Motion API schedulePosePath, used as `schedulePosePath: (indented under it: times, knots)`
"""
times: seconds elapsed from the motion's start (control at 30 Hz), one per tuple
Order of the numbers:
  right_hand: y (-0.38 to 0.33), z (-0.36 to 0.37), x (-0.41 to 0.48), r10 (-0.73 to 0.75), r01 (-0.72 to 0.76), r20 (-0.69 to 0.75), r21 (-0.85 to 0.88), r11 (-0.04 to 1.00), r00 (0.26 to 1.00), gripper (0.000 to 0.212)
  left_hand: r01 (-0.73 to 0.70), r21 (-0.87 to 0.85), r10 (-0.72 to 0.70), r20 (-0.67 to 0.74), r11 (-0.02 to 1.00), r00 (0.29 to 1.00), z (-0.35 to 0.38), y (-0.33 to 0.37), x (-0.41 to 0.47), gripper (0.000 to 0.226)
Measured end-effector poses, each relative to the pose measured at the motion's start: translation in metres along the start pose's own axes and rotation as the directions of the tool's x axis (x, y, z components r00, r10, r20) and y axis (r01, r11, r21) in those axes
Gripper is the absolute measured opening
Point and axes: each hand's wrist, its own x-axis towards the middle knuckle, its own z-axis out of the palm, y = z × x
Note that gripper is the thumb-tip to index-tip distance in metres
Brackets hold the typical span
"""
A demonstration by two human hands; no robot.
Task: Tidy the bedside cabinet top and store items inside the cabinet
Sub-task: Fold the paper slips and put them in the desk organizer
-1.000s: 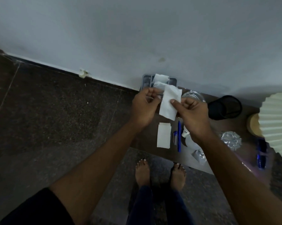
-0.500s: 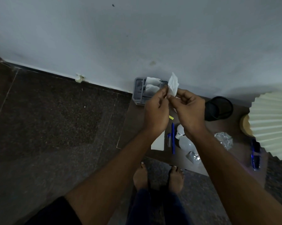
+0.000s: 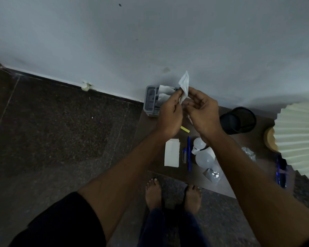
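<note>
White tissue (image 3: 184, 84): crumpled, held upright above the back left of the table (image 3: 264, 125). It was pinched between the curled fingertips of the left hand (image 3: 169, 114) and right hand (image 3: 203, 113). Grey tray (image 3: 150, 104): behind them, at the wall. Folded sheet (image 3: 171, 152), blue pen (image 3: 189, 154), two bulbs (image 3: 203, 157): lying near the front edge.

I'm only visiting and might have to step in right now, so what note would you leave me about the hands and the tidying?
Left hand and right hand: fingers of both pinch one white paper, held up above the grey box.
On the cabinet top: folded paper, blue pen, bulbs, foil wrapper, yellow strip, black mesh cup, lamp.
Done: some white papers sit in the grey box.
Left: set this paper down, store the loose items; the cabinet's inside is out of view.
</note>
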Motion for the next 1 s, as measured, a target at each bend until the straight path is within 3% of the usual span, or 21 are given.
schedulePosePath:
  times: [0.57, 1.0]
  knots:
    - [0.016, 0.003, 0.016, 0.064, -0.061, 0.034, -0.07, 0.996, 0.997, 0.048, 0.107, -0.032, -0.106, 0.038, 0.994, 0.994, 0.002, -0.003, 0.012, 0.049]
    - [0.02, 0.007, 0.013, 0.046, -0.045, 0.007, -0.098, 0.994, 0.999, 0.048, 0.053, -0.024, -0.051, 0.063, 0.998, 0.997, -0.004, -0.015, 0.013, 0.053]
